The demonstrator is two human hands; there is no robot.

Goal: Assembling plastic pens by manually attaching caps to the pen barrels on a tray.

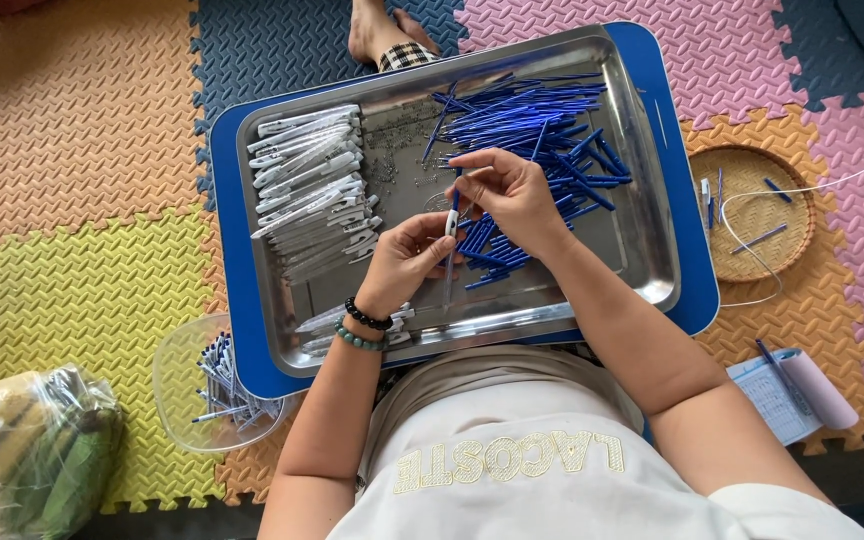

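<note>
Both hands meet over the steel tray (652,250): left hand (404,262) fingers clamped on a white pen barrel (450,245), right hand (512,192) fingertips pinching a blue refill (455,196) just above it.

Foam mat floor (82,150): blue board (232,250), wicker basket (752,215), clear plastic bowl (177,385), notebook (792,395), bagged bundle (32,450).

Both hands, left hand (404,262) and right hand (512,195), hold one pen (450,250) over a steel tray (642,260).
</note>
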